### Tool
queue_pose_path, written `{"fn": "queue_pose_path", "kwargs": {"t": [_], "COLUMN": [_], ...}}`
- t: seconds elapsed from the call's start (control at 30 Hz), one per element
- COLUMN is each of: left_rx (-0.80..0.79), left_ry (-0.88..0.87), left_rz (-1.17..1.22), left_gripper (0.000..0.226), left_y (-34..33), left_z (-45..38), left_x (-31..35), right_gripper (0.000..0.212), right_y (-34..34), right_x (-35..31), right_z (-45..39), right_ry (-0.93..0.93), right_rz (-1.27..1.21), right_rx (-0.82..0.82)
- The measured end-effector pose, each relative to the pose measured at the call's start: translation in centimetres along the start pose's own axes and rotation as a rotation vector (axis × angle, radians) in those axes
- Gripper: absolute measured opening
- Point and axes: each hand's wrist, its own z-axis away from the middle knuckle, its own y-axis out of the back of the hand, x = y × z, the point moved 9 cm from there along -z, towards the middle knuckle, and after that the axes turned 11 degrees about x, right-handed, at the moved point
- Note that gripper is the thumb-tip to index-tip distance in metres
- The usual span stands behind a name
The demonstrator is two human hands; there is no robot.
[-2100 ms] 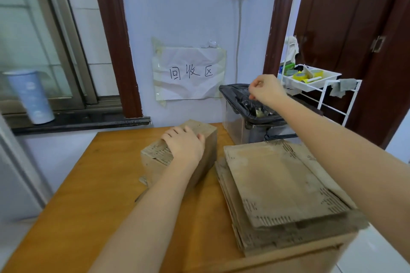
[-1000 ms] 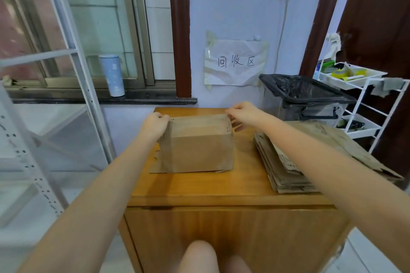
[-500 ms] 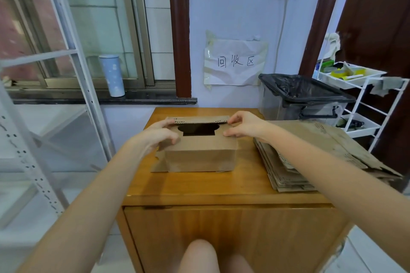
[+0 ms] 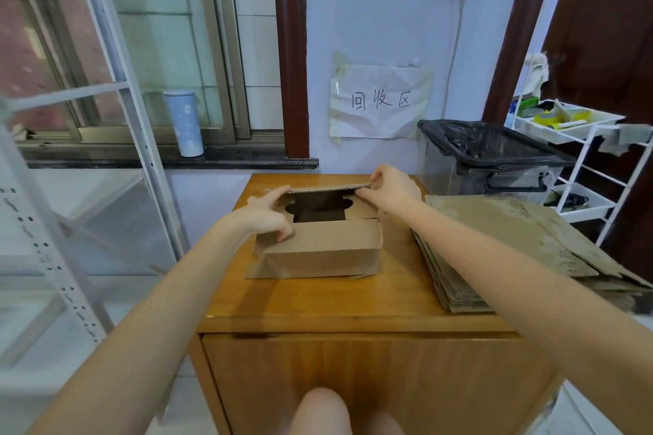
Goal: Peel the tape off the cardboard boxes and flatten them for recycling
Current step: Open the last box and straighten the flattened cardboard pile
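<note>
A small brown cardboard box (image 4: 323, 251) sits near the middle of a wooden bench (image 4: 318, 300), seen from above by the person working on it. The box stands upright with its top partly open. A dark gap shows between the flaps, with a rounded notch cut at each end of the gap. The far flap (image 4: 328, 188) is lifted, so that its corrugated edge faces the camera. The near flap lies roughly flat over the front of the box. A loose flap sticks out flat on the bench at the box's lower left corner. The cardboard is plain, and whether any tape is on it cannot be told.

The left hand (image 4: 268, 215) rests on the left side of the box top, fingers curled over the near flap and forefinger reaching toward the far flap. The right hand (image 4: 390, 189) pinches the right end of the far flap between thumb and fingers.

To the right of the box, apart from it, lies a stack (image 4: 512, 251) of flattened cardboard that overhangs the bench's right edge. Behind the stack stands a bin (image 4: 494, 155) lined with a black bag. A paper sign (image 4: 380, 101) is taped to the wall behind the bench.
</note>
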Motion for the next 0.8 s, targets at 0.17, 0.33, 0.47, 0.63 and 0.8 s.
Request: {"fn": "queue_pose_path", "kwargs": {"t": [0.17, 0.33, 0.47, 0.63, 0.8], "left_rx": [0.104, 0.093, 0.025, -0.015, -0.013], "left_ry": [0.022, -0.053, -0.094, -0.112, -0.078], "left_rz": [0.097, -0.024, -0.186, -0.324, -0.264], "left_gripper": [0.117, 0.079, 0.063, 0.058, 0.043], "left_y": [0.3, -0.5, -1.3, -1.9, -1.6], "left_z": [-0.4, -0.6, -0.5, -0.5, -0.7], "left_x": [0.2, 1.3, 2.1, 2.5, 2.5], "right_gripper": [0.028, 0.028, 0.034, 0.036, 0.034], "right_y": [-0.1, -1.0, -1.4, -2.7, -1.9], "right_x": [1.5, 2.6, 3.4, 4.3, 2.3], "right_z": [-1.2, -2.1, -3.0, -3.3, -3.4], "right_ry": [-0.097, -0.201, -0.243, -0.265, -0.163], "right_rz": [-0.182, -0.317, -0.283, -0.149, -0.038], "right_rx": [-0.016, -0.003, 0.017, -0.029, -0.035]}}
